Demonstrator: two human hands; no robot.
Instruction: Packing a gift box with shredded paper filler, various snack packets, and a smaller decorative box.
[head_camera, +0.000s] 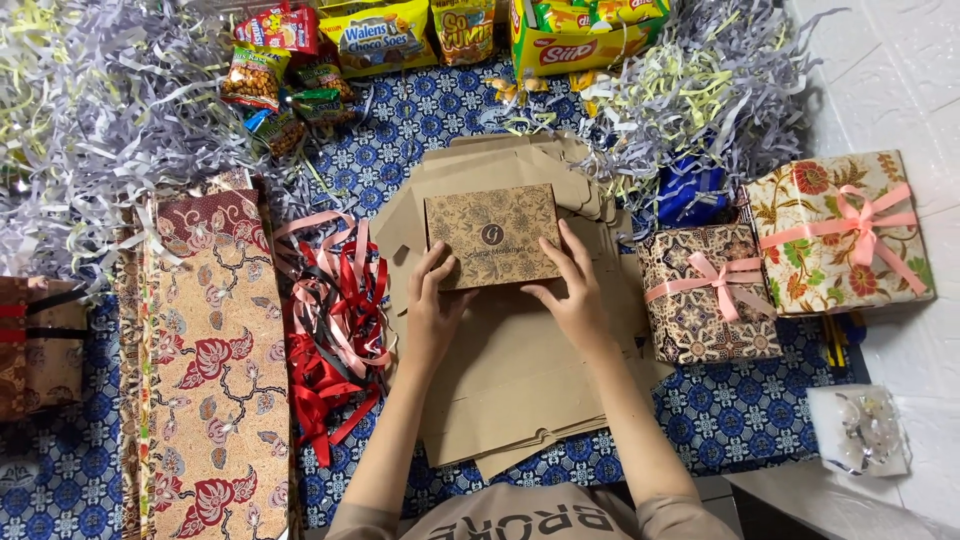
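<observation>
A small brown cardboard box (492, 234) with a printed pattern and round emblem on its lid lies on a stack of flat, unfolded cardboard blanks (510, 380). My left hand (432, 300) grips its lower left corner. My right hand (575, 290) holds its lower right edge, fingers along the side. Both forearms reach up from the bottom of the view.
Red, pink and black ribbons (335, 330) lie left of the blanks, beside patterned fabric sheets (215, 370). Two wrapped gift boxes with pink bows (708, 292) (838, 232) sit right. Snack packets (375, 35) and shredded paper (90, 110) fill the top. A blue patterned cloth (730, 410) covers the floor.
</observation>
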